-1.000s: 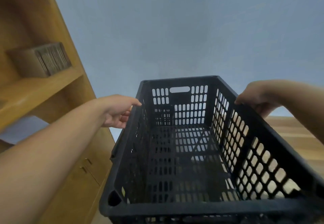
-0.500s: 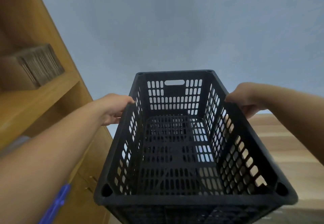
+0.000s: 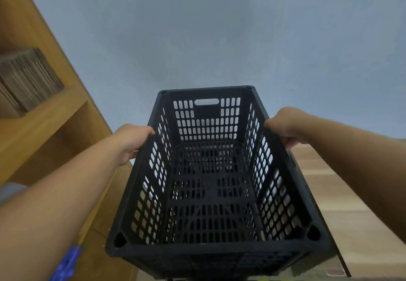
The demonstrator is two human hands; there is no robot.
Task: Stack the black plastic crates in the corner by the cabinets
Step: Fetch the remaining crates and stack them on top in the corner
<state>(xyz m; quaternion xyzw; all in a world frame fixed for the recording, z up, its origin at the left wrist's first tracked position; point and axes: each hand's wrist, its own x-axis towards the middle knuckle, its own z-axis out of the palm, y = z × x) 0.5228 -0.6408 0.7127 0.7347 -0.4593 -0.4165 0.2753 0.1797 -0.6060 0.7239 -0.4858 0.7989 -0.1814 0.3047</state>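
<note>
While both bare hands grasp it by the long top rims, a black perforated plastic crate (image 3: 211,184) is shown from above with its open top toward the camera; the left hand (image 3: 131,142) curls over the left rim about two thirds of the way toward the far end, thumb on the rim top and fingers wrapped down the outer wall; the right hand (image 3: 285,127) clasps the right rim directly opposite, knuckles up and fingers tucked under the rim's outer edge; between the two grips lie the slotted crate floor and, beyond them, the far end wall with its oblong handle cut-out (image 3: 207,102); beneath the held crate, below and nearer than the grips, the dark edges of a second black crate (image 3: 316,197) show along the right side, though whether the two touch cannot be told; outward of the left grip stands a wooden cabinet (image 3: 66,127) whose open shelf carries a brown slatted box (image 3: 28,80); past both grips rises a pale grey-blue wall (image 3: 219,39); outward of the right grip spreads light wood flooring (image 3: 356,214); near the left forearm, a blurred blue object (image 3: 68,263).
</note>
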